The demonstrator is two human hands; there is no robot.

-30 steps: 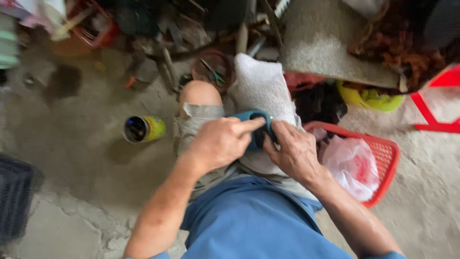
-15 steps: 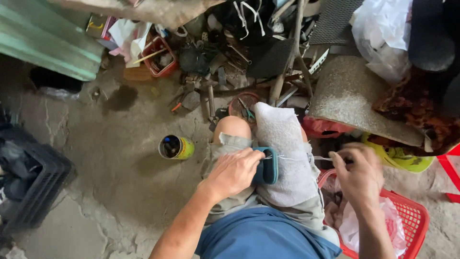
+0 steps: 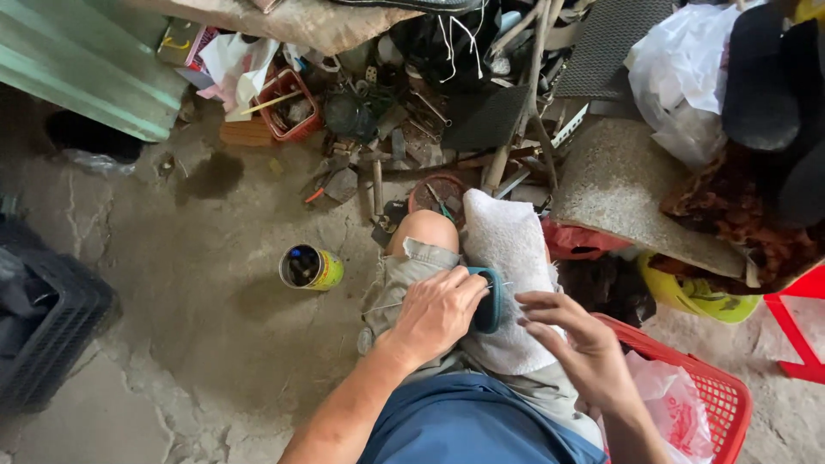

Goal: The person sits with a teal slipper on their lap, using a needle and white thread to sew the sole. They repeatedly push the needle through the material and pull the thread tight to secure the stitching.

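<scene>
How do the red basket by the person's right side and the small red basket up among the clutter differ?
The red basket at the right elbow looks larger than the small red basket at the top.
The near one holds a plastic bag; the far one holds small odds and ends, too small to identify.
The near one is partly cut off by the frame; the far one shows whole.
Both are red, open-topped plastic.

We see left hand (image 3: 436, 315) curled shut, knuckles up, forearm running near-left. Right hand (image 3: 577, 348) just right of it, fingers (image 3: 540, 301) loosely extended, pointing left.
</scene>
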